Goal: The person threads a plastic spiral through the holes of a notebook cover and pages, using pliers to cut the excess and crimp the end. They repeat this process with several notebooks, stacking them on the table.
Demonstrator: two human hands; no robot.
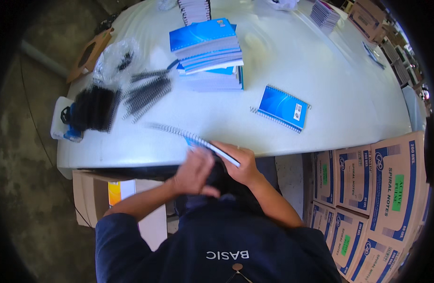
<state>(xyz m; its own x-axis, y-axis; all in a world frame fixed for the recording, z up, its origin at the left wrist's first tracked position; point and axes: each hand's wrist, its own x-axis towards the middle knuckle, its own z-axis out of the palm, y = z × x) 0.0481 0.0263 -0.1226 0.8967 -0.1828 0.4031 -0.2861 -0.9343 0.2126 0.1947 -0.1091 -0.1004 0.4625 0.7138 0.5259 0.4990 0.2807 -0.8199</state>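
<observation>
My right hand (244, 164) grips a small notebook (228, 155) with a blue cover, held edge-on over the table's near edge. A dark spiral coil (172, 129) runs along the notebook's edge and sticks out far past it to the left. Close beside the notebook is my left hand (194, 170), slightly blurred, its fingers apart and thumb stretched out; nothing shows in its grasp. Farther right on the table lies another blue notebook (282, 107), with coil ends poking out at its corners.
Stacked blue notebooks (205, 45) stand at the table's far middle. To the left lie loose black coils (148, 94), a dark coil bundle (95, 108) and a clear plastic bag (115, 61). Printed cartons (354, 177) are piled at right; an open carton (90, 198) sits below the table's left.
</observation>
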